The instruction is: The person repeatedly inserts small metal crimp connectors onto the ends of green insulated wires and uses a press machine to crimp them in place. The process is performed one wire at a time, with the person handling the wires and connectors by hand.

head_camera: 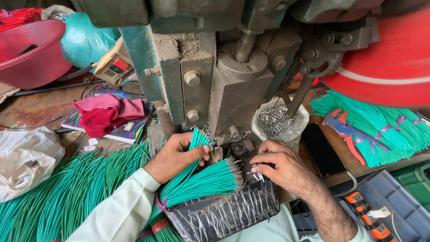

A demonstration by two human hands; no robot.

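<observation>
While my left hand [172, 157] grips a fanned bundle of green wires [204, 181] at the counter's near edge, my right hand [280, 168] pinches one terminal end closed; light, limp wires, best held near the tips.

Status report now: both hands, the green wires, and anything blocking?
Left hand grips green wire bundle. Right hand fingertips at press base. Nothing between them.

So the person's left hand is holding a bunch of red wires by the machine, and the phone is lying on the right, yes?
Not quite. The head view shows the left hand holding green wires, not red. The rest holds: it is by the machine, and the phone lies on the right.
</observation>
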